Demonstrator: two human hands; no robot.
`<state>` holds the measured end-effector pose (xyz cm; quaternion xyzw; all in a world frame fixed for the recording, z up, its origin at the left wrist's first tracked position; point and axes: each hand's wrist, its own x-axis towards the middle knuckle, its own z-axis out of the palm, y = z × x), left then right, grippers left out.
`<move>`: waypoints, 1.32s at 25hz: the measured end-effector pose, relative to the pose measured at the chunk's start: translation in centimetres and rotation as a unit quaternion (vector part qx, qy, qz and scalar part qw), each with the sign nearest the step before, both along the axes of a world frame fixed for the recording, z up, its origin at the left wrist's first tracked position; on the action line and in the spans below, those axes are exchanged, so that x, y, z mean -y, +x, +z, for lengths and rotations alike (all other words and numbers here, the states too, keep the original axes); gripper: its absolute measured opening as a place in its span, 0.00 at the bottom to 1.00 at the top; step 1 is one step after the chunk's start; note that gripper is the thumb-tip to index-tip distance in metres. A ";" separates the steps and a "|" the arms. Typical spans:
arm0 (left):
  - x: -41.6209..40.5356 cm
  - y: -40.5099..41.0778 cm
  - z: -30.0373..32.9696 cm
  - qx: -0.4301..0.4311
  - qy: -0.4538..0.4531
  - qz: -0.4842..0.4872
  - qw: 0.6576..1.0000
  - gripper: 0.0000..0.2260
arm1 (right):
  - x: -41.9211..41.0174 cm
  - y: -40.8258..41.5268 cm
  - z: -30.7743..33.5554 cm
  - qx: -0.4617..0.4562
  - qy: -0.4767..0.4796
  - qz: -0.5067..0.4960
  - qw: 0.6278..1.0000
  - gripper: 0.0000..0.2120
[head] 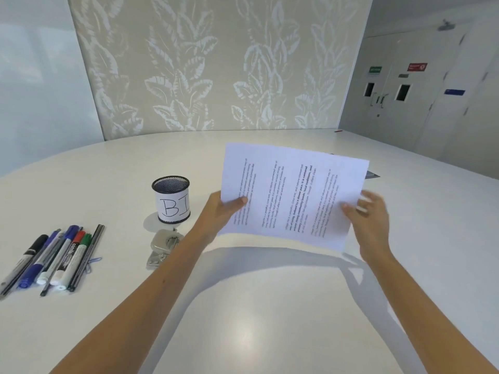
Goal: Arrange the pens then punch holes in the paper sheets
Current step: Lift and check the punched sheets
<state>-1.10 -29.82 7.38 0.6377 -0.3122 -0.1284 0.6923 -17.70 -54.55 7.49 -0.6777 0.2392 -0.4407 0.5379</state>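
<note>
I hold a printed stack of paper sheets [291, 195] lifted above the white table [243, 319], text running sideways. My left hand [221, 211] grips its left edge, thumb on top. My right hand [370, 220] holds the right edge, slightly blurred. A metal hole punch [162, 248] lies on the table just left of my left forearm. Behind it stands a black mesh pen cup [171, 199] with a white label marked "BI". Several pens and markers [54, 259] lie side by side at the far left.
A blue paper clip [93, 261] lies by the pens. A dark flat object [372, 174] peeks out behind the sheets' right corner. A leaf-patterned panel stands beyond the table's far edge. Doors are at the back right.
</note>
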 end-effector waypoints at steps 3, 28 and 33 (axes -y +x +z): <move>-0.3 1.1 3.9 0.080 0.028 0.016 0.996 0.10 | -0.2 -0.1 4.2 -0.006 -0.208 -0.080 0.975 0.39; 8.4 -2.1 3.5 -0.023 0.051 -0.105 0.993 0.12 | 8.7 3.2 7.8 0.093 -0.006 0.181 0.979 0.02; 10.0 -3.5 2.6 -0.036 0.035 -0.036 0.998 0.08 | 10.8 3.7 6.7 0.093 0.003 0.213 0.973 0.02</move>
